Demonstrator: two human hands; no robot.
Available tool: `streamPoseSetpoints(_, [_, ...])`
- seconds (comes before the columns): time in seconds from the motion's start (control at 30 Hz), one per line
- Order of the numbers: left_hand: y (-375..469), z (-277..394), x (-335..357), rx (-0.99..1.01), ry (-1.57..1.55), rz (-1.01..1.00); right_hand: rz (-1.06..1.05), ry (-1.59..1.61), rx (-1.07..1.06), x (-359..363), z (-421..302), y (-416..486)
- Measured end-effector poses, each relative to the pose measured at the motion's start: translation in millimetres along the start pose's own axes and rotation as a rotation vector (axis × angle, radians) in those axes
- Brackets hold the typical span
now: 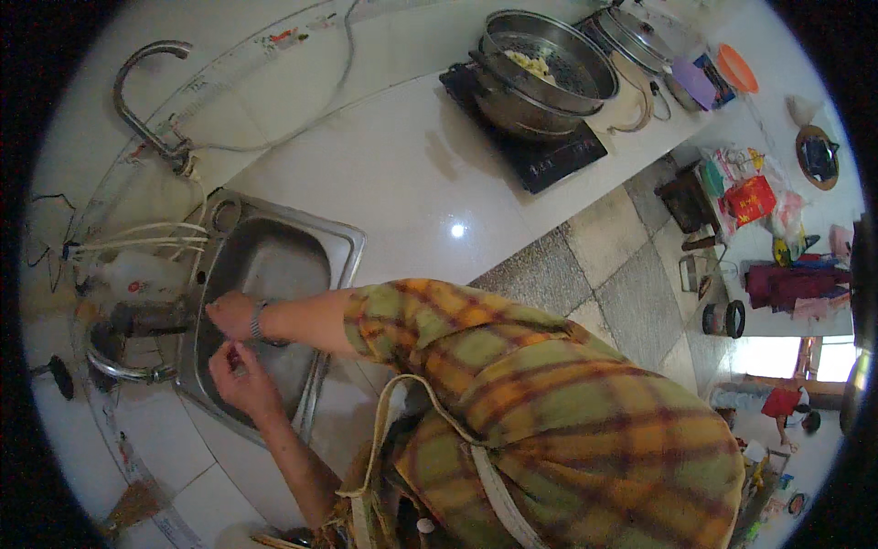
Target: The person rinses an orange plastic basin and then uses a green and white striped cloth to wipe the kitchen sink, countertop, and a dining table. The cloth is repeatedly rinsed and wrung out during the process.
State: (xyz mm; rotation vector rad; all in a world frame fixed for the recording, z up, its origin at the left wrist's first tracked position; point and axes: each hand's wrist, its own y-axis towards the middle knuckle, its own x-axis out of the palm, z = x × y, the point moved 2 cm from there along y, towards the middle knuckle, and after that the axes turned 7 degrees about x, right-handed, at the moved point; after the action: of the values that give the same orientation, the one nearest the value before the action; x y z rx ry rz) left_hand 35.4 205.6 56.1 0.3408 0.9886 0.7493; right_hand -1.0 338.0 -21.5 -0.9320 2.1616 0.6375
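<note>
Both my hands are over the stainless steel sink (288, 250), close together near its tap side. My right hand (235, 316), with a metal-banded watch (256, 321) on the wrist, has its fingers curled; anything inside is hidden. Just beside it, my left hand (243, 381) is bent with thumb and fingers near each other. A small dark reddish patch shows between those fingers, too blurred to name. A curved chrome tap (120, 370) stands at the sink's edge, next to my left hand.
On the white counter (384, 185), a black induction cooker (542, 168) carries a steel pot (528, 113) with pale food pieces (531, 65) inside. A second gooseneck tap (130, 110) rises by the wall. Near the sink stands a translucent plastic jug (140, 278). A person (789, 405) is far off.
</note>
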Motion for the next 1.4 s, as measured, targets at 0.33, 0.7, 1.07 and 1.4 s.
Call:
streamPoseSetpoints(0.33, [-19.0, -40.6, -23.5, -0.473, -0.504, 0.046, -0.234, 0.150, 0.066, -52.9, -47.2, -24.4])
streamPoseSetpoints(0.7, [-27.4, -54.3, -2.0, -0.613, -0.955, -0.008, -0.446, 0.638, 0.035, -48.0, -24.0, -58.2])
streamPoseSetpoints(1.07, [31.4, 11.0, 33.2, -0.111, -0.551, -0.234, -0.592, 0.850, 0.389, -152.7, 78.4, -110.0])
streamPoseSetpoints(1.4, [79.6, 79.8, 111.5, -0.545, -0.941, -0.091, -0.052, 1.156, 0.609, -220.0, 144.3, -135.1])
